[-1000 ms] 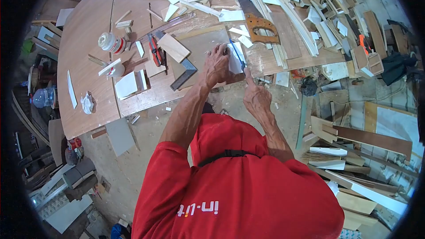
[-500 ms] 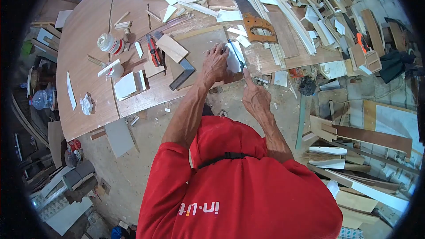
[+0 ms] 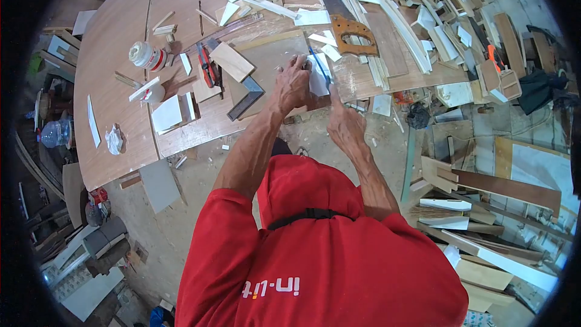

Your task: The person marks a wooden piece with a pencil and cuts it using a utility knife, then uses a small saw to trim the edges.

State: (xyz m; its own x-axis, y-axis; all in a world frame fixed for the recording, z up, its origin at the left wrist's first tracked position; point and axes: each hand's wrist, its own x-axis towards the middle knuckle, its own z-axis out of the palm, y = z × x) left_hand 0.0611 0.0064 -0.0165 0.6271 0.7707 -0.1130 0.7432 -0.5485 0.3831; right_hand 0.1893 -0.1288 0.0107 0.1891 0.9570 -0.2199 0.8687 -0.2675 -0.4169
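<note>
My left hand presses flat on a small white offcut at the workbench edge. My right hand grips a blue-handled blade laid against that piece. A steel square lies just left, a handsaw beyond, a glue bottle farther left.

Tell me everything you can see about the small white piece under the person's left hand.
The small white piece is a flat, pale panel offcut, apparently painted or laminated board. It lies flat near the front edge of the brown workbench. The left hand presses on its left part, covering some of it. A thin blue-handled tool lies across it, guided by the right hand. Its exact outline is partly hidden.
</note>
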